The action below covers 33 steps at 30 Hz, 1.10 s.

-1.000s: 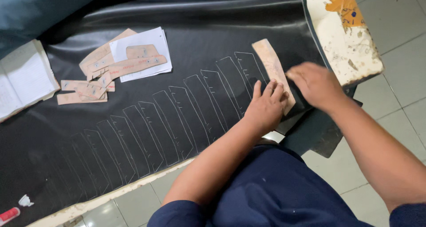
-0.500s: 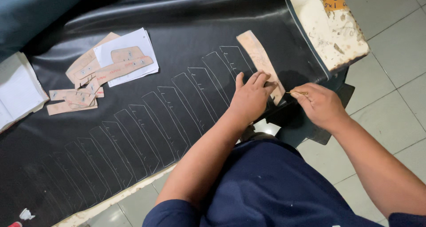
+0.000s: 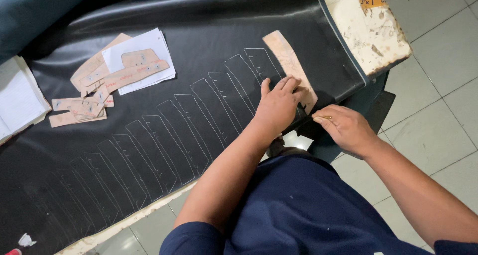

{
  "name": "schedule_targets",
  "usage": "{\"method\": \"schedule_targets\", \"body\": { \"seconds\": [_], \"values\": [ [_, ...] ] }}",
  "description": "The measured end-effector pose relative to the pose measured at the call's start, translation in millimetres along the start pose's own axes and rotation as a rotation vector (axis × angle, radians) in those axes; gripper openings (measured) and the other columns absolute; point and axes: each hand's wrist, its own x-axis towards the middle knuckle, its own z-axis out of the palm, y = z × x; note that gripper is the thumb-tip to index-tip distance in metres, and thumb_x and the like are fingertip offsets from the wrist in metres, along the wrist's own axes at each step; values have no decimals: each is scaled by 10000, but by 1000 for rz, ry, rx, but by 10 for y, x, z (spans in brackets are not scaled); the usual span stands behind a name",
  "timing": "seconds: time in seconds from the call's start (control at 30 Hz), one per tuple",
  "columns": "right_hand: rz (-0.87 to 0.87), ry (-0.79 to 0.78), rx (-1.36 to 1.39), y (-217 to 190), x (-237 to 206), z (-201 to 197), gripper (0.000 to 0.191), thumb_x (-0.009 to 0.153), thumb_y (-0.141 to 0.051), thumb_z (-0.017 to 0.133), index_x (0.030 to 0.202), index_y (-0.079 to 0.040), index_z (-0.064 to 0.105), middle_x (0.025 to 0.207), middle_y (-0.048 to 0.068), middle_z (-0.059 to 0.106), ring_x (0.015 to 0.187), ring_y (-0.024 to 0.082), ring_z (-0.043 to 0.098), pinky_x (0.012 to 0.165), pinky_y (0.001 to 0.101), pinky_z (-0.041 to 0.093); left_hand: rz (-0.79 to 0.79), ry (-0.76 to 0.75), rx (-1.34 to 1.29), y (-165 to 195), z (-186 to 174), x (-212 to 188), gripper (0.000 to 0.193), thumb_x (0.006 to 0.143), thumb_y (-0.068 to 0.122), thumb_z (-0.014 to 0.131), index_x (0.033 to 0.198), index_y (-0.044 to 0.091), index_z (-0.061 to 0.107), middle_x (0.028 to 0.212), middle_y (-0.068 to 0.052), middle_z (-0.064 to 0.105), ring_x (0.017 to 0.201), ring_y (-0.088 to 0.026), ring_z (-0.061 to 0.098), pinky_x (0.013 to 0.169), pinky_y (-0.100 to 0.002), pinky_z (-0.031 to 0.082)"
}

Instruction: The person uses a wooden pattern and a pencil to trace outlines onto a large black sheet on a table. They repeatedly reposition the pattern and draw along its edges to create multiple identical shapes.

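Tiled floor, pale grey; on it a worn white table [image 3: 378, 36] with chipped paint, its right end bare, the rest covered by a large black sheet [image 3: 199, 16] of leather-like material that hangs over the near edge. Item one: a long tan card template [image 3: 286, 61], lying on the sheet near its right end, long axis running from far-left to near-right, slightly slanted. Item two: left hand [image 3: 279, 105], palm down, fingers spread flat, pressing the near end of the template to the sheet. Item three: right hand [image 3: 346, 128], just right of the left hand and off the near edge of the sheet, closed in a pinch on a thin marking tool [image 3: 318, 118] whose tip points left toward the template's near-right edge; the right hand is the nearer one to that edge. Item four: a row of traced outlines [image 3: 189, 120], same slanted shape, stepping away to the left and near side across the sheet. Item five: loose tan card pieces [image 3: 89, 93] and white paper [image 3: 144, 51], far left, well apart from both hands. Open room: bare black sheet lies far of the template; to its right the sheet ends close by, at the table's bare end.
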Motion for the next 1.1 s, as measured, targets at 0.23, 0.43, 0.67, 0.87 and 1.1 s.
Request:
{"method": "schedule_targets", "body": {
  "seconds": [0.23,0.43,0.67,0.87,1.1],
  "values": [
    [-69,58,14,13,102,20,140,962,-139,677,1035,-26,718,983,107,724,876,284,708,767,364,559,6,20,13,-12,55,-8,454,918,71,511,1320,213,666,1465,5,520,1446,-172,402,1171,-674,223],
    [-65,80,-19,20,167,-18,126,952,-112,687,1036,-25,723,989,119,723,886,292,705,769,365,558,17,41,16,-23,71,8,445,901,69,516,1292,200,684,1427,1,537,1429,-172,414,1154,-683,223],
    [-79,67,18,44,181,53,126,956,-104,685,1052,-28,717,1001,109,725,885,279,712,763,358,560,-9,17,-45,-38,-32,30,382,925,76,512,1208,207,734,1318,28,582,1357,-140,491,1188,-672,189],
    [-149,131,-13,86,283,99,133,954,-91,685,1071,-35,719,1015,114,721,912,305,705,791,374,562,-42,-4,-103,-79,-110,70,357,908,49,526,1149,191,748,1249,81,620,1294,-114,550,1194,-655,182],
    [-129,214,-95,51,399,105,120,981,-88,679,1074,-20,709,1047,129,723,946,328,704,816,395,560,-49,27,-140,-78,-157,86,345,893,13,525,1077,192,756,1218,71,637,1266,-131,579,1186,-674,170]
  ]
}}
